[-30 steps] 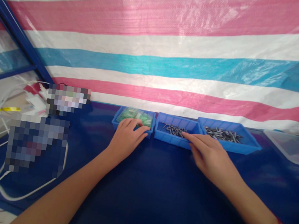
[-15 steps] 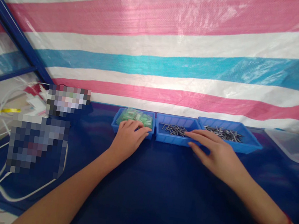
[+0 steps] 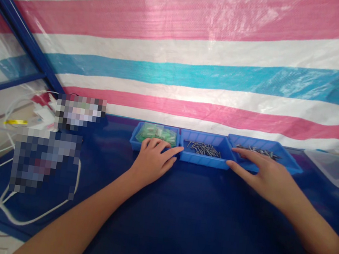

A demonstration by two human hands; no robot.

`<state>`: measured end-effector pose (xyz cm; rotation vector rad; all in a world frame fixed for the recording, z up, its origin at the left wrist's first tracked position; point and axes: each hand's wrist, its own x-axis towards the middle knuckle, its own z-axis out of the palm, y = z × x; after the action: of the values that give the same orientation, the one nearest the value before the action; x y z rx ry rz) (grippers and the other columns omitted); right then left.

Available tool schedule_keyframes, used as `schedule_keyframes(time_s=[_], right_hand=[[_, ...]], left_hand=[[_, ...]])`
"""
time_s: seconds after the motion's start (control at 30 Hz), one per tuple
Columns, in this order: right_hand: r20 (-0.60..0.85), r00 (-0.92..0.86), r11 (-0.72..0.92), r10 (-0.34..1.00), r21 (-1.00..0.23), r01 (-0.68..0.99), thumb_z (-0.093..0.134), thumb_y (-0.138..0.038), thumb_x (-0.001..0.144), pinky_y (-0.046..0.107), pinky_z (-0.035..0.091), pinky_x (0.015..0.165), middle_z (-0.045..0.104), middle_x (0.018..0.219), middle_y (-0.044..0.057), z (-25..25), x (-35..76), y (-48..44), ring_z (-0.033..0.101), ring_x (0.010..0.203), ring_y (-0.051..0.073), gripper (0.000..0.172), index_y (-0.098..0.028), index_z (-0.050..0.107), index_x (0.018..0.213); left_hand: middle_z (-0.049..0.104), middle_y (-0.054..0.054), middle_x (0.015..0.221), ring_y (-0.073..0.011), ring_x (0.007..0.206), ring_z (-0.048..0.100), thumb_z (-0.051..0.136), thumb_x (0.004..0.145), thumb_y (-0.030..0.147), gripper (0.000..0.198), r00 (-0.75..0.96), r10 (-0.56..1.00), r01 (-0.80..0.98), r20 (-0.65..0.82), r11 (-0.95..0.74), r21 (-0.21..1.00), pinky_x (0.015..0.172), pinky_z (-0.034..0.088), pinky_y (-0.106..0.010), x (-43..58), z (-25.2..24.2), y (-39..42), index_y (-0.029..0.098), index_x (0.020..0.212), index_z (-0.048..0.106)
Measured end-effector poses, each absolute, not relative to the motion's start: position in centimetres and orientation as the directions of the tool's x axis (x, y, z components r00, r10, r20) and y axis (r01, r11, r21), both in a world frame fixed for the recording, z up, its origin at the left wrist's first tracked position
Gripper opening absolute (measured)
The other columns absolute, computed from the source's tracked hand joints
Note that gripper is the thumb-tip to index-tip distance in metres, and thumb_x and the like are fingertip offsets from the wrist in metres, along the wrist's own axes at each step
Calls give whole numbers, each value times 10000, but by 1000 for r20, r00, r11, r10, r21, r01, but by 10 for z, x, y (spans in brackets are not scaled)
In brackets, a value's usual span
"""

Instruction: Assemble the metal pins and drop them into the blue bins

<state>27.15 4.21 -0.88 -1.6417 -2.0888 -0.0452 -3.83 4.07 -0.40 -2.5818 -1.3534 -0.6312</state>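
Three blue plastic bins stand side by side along the back of the table. My left hand (image 3: 155,159) lies over the front edge of the left bin (image 3: 134,144), fingers spread, with its index fingertip by the corner of the middle bin (image 3: 202,161). Green-and-clear plastic packets (image 3: 152,132) fill the left bin. In the middle one is a loose pile of grey metal screws or nails (image 3: 209,150). My right hand (image 3: 266,175), thumb and fingers apart, hovers at the front of the right bin (image 3: 292,166), partly hiding similar metal pieces (image 3: 261,151). I see nothing held in either hand.
A clear plastic lid or tray (image 3: 335,171) lies at the far right. On the left are white cables (image 3: 77,181), plugs (image 3: 43,119) and blurred-out items. A striped plastic sheet (image 3: 177,77) hangs behind the bins, and a blue frame bar (image 3: 21,30) slants at the left.
My right hand has moved right, away from the middle bin's screws toward the right bin. My left hand has shifted slightly toward me and right, its fingers more spread. The view has shifted slightly.
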Motion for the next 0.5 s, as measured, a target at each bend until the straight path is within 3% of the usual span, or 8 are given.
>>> schedule_keyframes(time_s=[0.2, 0.37, 0.5], right_hand=[[350, -105, 214, 931, -291, 933, 590, -516, 807, 350, 496, 842, 709, 1036, 65, -3, 267, 38, 659, 958, 248, 468, -220, 626, 1168], [368, -179, 280, 912, -242, 929, 562, -492, 836, 376, 479, 877, 687, 1092, 96, -5, 271, 40, 629, 1017, 270, 471, -183, 608, 1189], [547, -220, 346, 808, -138, 928, 590, -447, 829, 406, 453, 897, 683, 1032, 135, -1, 263, 38, 607, 992, 294, 431, -144, 635, 1131]], left_hand=[[616, -41, 1108, -228, 1050, 474, 448, 942, 336, 364, 506, 744, 810, 437, -584, 55, 956, 294, -429, -38, -4, 40, 333, 1297, 529], [609, -60, 1119, -248, 1055, 472, 467, 929, 329, 376, 511, 727, 805, 458, -592, 42, 958, 320, -455, -38, -6, 39, 309, 1298, 533], [583, -88, 1162, -263, 1095, 465, 479, 918, 308, 361, 504, 681, 780, 531, -623, 59, 1004, 323, -485, -36, -4, 36, 263, 1267, 563]])
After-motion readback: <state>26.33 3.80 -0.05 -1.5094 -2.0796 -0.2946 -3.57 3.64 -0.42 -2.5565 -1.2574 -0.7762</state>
